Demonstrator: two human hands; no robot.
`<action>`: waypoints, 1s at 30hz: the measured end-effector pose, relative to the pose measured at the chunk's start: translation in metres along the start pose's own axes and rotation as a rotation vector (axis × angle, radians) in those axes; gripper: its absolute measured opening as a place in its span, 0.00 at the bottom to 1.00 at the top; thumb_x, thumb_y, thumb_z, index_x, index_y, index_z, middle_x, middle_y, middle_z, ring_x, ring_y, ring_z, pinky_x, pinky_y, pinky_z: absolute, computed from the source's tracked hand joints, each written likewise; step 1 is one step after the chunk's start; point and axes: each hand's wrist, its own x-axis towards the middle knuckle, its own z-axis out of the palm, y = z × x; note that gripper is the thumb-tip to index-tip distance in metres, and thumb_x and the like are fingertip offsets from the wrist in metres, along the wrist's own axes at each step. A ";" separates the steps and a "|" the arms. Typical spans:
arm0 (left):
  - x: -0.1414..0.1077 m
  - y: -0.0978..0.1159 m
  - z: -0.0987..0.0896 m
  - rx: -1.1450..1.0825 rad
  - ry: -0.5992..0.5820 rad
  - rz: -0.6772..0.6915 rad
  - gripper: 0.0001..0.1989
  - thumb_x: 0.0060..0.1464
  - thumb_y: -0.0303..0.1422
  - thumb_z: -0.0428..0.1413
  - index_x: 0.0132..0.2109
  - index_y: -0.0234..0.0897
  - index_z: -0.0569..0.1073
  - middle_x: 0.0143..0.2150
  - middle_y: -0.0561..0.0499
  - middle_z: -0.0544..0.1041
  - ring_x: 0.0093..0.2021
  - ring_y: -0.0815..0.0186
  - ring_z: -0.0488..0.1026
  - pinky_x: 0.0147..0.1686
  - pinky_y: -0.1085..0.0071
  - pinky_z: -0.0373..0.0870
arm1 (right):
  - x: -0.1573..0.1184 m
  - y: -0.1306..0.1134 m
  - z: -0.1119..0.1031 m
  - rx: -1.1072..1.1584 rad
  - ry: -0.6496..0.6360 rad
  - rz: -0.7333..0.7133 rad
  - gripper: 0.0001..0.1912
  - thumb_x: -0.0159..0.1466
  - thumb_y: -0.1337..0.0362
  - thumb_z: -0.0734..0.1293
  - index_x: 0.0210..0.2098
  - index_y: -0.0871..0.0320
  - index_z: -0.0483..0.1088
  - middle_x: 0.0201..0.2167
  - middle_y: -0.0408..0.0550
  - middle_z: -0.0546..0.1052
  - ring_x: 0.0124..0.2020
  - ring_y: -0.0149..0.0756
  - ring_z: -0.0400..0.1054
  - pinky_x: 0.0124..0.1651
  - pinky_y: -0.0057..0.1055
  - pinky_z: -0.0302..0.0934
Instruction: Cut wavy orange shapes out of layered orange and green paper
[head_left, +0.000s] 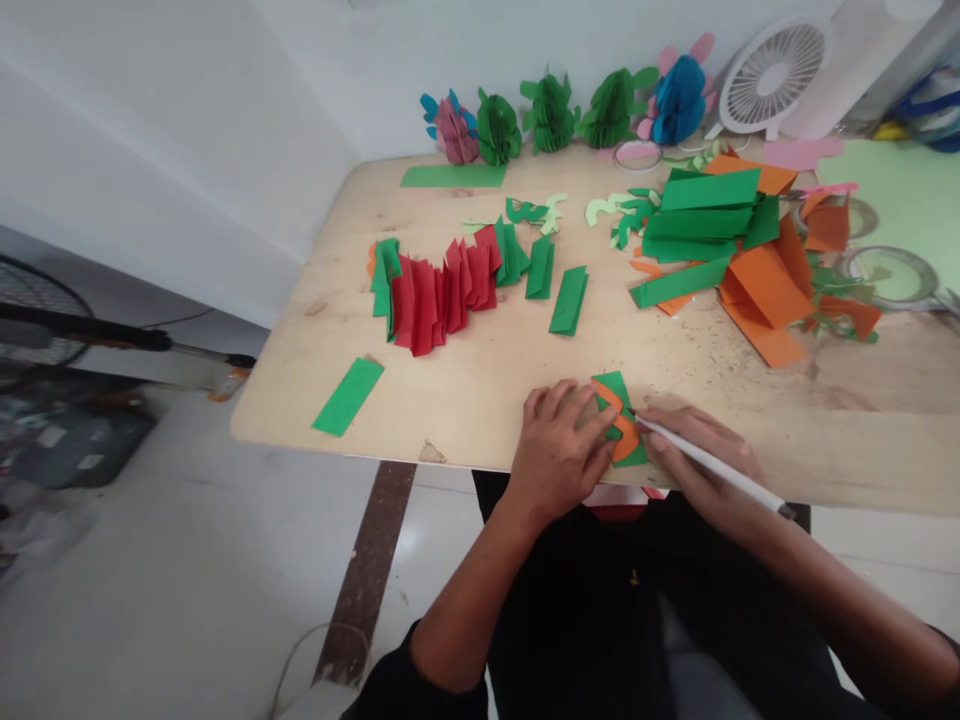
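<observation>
Left hand (559, 445) — partly open, fingers bent — pressed a wavy orange cutout (627, 440) onto a green paper piece (637, 454). Right hand (694, 455) was curled around a white marker (724, 472), its tip at the cutout's edge. Both papers lay near the front edge of the wooden table (465, 410). Beyond stood pleated red papers (442, 295); farther right lay folded green strips (701, 215) and orange pieces (772, 280).

Around the middle of our view, we saw a smooth, wood-grained tabletop (465, 400); matt paper in the green strip (349, 396) at nine o'clock and the orange cut-out (626, 437) at four; smooth, plastic-looking pen (720, 467), also at four, and fan (772, 79) at two; and glossy floor tiles (435, 530) at seven.
</observation>
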 end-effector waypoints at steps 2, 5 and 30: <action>0.000 0.000 0.000 0.007 -0.005 0.003 0.15 0.61 0.38 0.51 0.53 0.42 0.72 0.60 0.45 0.68 0.61 0.51 0.60 0.57 0.49 0.57 | -0.004 0.003 0.001 -0.070 -0.007 -0.113 0.13 0.65 0.68 0.62 0.48 0.55 0.72 0.37 0.48 0.80 0.38 0.37 0.74 0.42 0.36 0.69; 0.000 0.000 0.000 0.014 -0.003 0.007 0.15 0.62 0.38 0.51 0.52 0.42 0.72 0.60 0.45 0.68 0.60 0.51 0.60 0.57 0.49 0.57 | -0.009 0.011 0.003 -0.179 -0.020 -0.250 0.15 0.64 0.71 0.64 0.49 0.58 0.71 0.36 0.49 0.80 0.38 0.38 0.73 0.43 0.37 0.67; 0.000 0.005 0.003 -0.008 0.033 -0.039 0.12 0.61 0.37 0.52 0.49 0.40 0.74 0.60 0.44 0.68 0.61 0.51 0.60 0.58 0.49 0.57 | 0.006 0.004 0.000 0.043 -0.009 0.091 0.09 0.66 0.62 0.62 0.41 0.54 0.74 0.38 0.48 0.81 0.40 0.38 0.75 0.44 0.37 0.70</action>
